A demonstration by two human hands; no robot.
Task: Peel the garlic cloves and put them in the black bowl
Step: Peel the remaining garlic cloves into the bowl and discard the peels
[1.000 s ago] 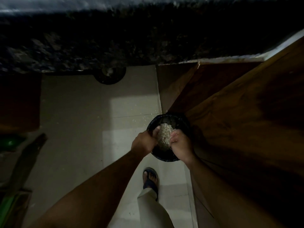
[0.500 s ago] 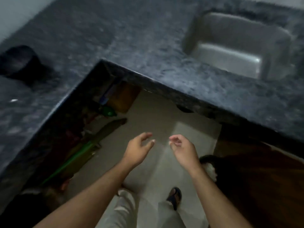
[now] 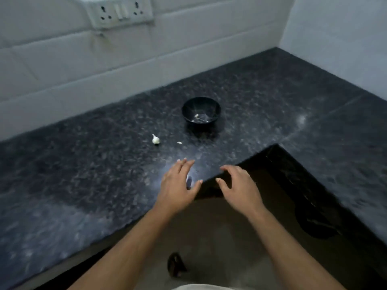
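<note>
two bare hands reach out over the inner corner of a dark speckled counter (image 3: 88, 174). the left hand (image 3: 178, 185) hovers palm down above the counter's edge, fingers spread and loosely curved, holding nothing. the right hand (image 3: 238, 185) hangs just beside it, over the corner where the counter drops away, fingers also apart and empty. one black bowl (image 3: 201, 110) stands farther back on the counter, well apart from both hands; a few pale bits lie in its bottom, too small and blurred to tell whether they are cloves or scraps of skin. one garlic piece (image 3: 155, 140), white with a pointed tip, lies on the counter to the left of the bowl and nearer the hands; whether it is a single clove or a small cluster cannot be told. one tiny pale fragment (image 3: 179, 142) lies just to its right. on the tiled wall one white socket plate (image 3: 120, 11) is cut off by the top edge. below the counter, one dark shape on the floor (image 3: 176, 264) is too dim to identify, and a strip of light cloth at the bottom edge is cut off.
</note>
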